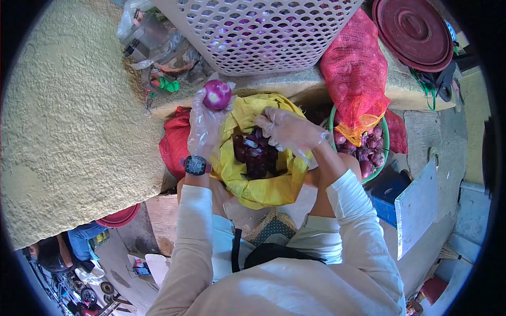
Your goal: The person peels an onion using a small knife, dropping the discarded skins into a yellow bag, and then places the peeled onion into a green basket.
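My left hand [204, 126], in a clear plastic glove and with a watch at the wrist, holds up a peeled purple onion [217, 95] with a pale patch on it. My right hand [287, 128], gloved the same way, hovers over the right side of an open yellow sack [258, 192]. Its fingers are curled together, and whatever they may hold is hidden. Dark purple onion skins [256, 155] lie inside the sack, which stands between my knees.
A white perforated basket [263, 66] with onions sits on the ledge ahead. To the right, a red mesh sack [356, 68] leans over a green basket [388, 138] of onions. A dark red lid [414, 31] and blue box [387, 195] are farther right.
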{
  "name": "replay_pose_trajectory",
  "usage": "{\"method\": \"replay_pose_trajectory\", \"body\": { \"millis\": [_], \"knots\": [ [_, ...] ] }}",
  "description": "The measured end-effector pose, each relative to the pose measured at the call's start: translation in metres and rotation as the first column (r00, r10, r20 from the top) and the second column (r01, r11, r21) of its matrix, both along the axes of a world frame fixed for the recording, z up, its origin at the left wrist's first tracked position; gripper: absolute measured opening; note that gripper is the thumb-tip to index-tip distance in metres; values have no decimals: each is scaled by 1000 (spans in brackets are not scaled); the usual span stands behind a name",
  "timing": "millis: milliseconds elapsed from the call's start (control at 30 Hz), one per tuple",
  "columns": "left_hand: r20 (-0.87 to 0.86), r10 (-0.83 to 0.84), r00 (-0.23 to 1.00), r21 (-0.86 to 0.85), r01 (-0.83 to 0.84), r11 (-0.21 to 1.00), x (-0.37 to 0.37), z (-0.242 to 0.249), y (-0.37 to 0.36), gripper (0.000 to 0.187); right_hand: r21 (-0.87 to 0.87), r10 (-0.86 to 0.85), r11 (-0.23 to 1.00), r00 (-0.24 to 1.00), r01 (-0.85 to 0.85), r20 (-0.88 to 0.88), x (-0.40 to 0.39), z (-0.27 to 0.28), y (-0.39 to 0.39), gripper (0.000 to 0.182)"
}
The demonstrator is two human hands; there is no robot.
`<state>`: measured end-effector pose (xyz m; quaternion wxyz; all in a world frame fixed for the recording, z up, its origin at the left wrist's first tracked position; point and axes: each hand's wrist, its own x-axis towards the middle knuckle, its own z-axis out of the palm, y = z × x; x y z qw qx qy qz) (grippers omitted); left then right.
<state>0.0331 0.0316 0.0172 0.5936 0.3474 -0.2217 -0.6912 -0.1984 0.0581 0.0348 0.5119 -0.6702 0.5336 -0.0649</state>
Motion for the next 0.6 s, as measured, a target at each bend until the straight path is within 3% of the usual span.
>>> {"method": "replay_pose_trajectory", "body": {
  "millis": [33,100,133,200,233,267,300,333,367,400,433,500,533,600],
  "knots": [
    [1,0,1000,0,0,1000,2,-1,-1,50,0,0,1000,1000,0,1,-2,-7,0,52],
    [-8,-17,1000,5,17,1000,3,1,-2,56,-71,34,997,964,-16,262,-8,-17,1,45],
    [-8,-16,1000,5,16,1000,2,3,-1,56,-71,35,997,964,-17,262,-9,-20,0,45],
    [-10,-87,996,-52,87,995,1,7,1,65,-308,261,926,960,-219,102,-13,-27,-8,43],
    [-10,-88,996,-53,88,995,1,6,1,65,-308,261,926,960,-219,102,-15,-44,-12,43],
    [-17,-117,993,-48,116,992,2,4,0,66,-704,329,658,943,-268,-52,-15,-71,-16,43],
    [-23,-144,989,-44,143,989,3,3,0,67,-926,317,232,923,-299,-219,-15,-85,-18,43],
    [-23,-143,989,-45,142,989,5,2,-1,67,-926,318,231,923,-299,-219,-12,-62,-15,43],
    [-26,-181,983,-41,180,983,8,1,-1,68,-690,150,706,986,-158,-73,-5,-15,-10,45],
    [-30,-219,975,-38,218,975,9,0,-1,69,-262,-76,963,997,66,-28,0,13,-8,46],
    [-30,-219,975,-39,218,975,9,-2,-2,69,-262,-77,963,997,67,-28,1,16,-9,46],
    [-45,-73,996,146,79,986,5,-4,-2,60,-436,-132,891,991,130,25,2,20,-11,60],
    [-45,-73,996,146,79,986,2,-3,-1,60,-436,-132,891,991,129,25,2,23,-11,60],
    [147,-158,976,53,152,987,-5,2,6,54,-523,-118,843,992,125,47,2,28,-11,64]
  ]
}}
